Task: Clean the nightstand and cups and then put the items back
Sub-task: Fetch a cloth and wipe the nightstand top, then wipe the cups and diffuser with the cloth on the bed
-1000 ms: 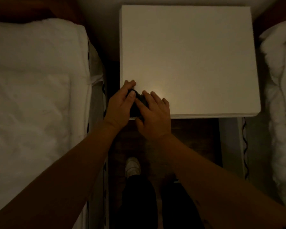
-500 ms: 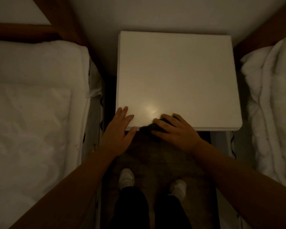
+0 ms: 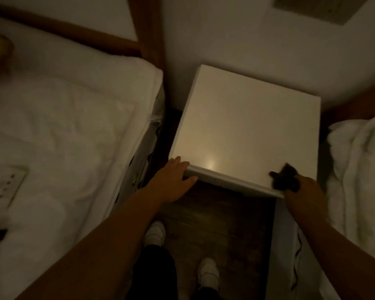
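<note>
The room is dim, lit in a warm yellowish tone. A plain pale wall (image 3: 247, 40) runs across the top, with a dull framed rectangular panel (image 3: 318, 7) at its upper right. Dark wooden plank floor (image 3: 221, 217) shows at bottom centre. On the left stands a bed with rumpled white bedding (image 3: 63, 137) and a brown wooden headboard (image 3: 147, 40). A second bed's white quilted cover (image 3: 362, 169) fills the right edge.

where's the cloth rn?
Head view: the dark cloth sits at the nightstand's front right corner, held by the right hand.
</note>
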Action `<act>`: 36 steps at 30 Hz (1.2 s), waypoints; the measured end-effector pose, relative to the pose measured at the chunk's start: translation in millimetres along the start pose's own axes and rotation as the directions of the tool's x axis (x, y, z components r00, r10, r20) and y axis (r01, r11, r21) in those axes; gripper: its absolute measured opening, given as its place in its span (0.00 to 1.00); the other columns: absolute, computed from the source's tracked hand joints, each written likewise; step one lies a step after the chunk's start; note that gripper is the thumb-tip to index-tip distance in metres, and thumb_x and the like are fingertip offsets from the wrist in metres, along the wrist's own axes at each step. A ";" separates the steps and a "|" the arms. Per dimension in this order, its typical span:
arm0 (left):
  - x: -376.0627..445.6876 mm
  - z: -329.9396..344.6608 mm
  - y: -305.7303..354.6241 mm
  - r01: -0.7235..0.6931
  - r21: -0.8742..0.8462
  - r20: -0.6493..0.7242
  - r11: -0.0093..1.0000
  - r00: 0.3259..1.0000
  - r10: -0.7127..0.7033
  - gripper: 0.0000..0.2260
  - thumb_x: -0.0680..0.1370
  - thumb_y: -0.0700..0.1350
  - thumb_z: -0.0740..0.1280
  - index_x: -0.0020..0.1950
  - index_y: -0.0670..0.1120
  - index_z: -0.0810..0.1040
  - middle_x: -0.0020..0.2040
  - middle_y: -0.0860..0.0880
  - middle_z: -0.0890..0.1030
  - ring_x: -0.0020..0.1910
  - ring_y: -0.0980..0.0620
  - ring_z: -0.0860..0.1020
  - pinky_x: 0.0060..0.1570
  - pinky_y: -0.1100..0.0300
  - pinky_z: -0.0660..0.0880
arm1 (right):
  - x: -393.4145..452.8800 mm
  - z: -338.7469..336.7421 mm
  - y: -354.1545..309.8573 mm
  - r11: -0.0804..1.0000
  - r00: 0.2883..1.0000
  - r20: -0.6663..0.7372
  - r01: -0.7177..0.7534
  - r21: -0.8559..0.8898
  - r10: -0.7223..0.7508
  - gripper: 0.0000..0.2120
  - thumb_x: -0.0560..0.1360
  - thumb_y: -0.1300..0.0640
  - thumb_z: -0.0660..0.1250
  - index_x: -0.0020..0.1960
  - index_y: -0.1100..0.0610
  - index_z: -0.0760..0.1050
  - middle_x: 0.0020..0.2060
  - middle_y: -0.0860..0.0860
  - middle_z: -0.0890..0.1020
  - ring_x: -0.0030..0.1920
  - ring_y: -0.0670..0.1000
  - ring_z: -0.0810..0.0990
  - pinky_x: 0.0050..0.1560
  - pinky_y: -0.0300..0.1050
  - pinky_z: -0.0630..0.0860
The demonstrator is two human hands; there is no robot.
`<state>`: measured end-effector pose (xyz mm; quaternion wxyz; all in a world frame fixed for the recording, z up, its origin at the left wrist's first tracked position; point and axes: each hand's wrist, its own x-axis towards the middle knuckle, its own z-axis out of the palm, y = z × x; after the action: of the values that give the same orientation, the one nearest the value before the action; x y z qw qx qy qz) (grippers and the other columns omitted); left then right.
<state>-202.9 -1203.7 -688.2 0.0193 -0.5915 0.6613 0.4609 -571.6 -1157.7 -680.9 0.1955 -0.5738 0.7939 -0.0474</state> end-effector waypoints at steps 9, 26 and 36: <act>-79.0 -0.3 -6.7 -0.081 -0.293 -0.338 0.953 0.941 -0.024 0.32 0.79 0.57 0.62 0.78 0.55 0.49 0.79 0.49 0.52 0.76 0.49 0.53 0.73 0.53 0.52 | -27.0 28.5 -176.1 0.826 0.839 0.041 0.524 0.206 -0.543 0.29 0.68 0.55 0.71 0.68 0.56 0.71 0.65 0.57 0.73 0.63 0.58 0.72 0.61 0.48 0.68; -340.0 -6.7 -165.1 -0.193 -0.740 -0.627 0.644 0.543 -0.558 0.14 0.76 0.39 0.68 0.52 0.59 0.75 0.47 0.57 0.80 0.42 0.67 0.78 0.40 0.75 0.72 | -240.7 119.5 -440.1 0.293 0.091 0.434 0.857 0.424 -0.896 0.44 0.65 0.49 0.75 0.75 0.49 0.56 0.68 0.52 0.70 0.65 0.52 0.70 0.59 0.46 0.70; -441.7 34.0 -257.4 -0.337 -0.776 -0.630 0.532 0.455 -0.630 0.18 0.75 0.33 0.66 0.50 0.58 0.79 0.43 0.63 0.82 0.43 0.63 0.81 0.39 0.70 0.75 | -340.3 182.1 -515.8 0.590 -0.087 0.734 0.535 0.605 -0.674 0.19 0.68 0.54 0.76 0.56 0.45 0.77 0.48 0.45 0.82 0.47 0.41 0.81 0.46 0.36 0.78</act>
<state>117.6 -812.4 -606.6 -0.5567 -0.7332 0.2008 0.3349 45.4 -987.9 -606.6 0.6087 -0.7586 0.1598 0.1687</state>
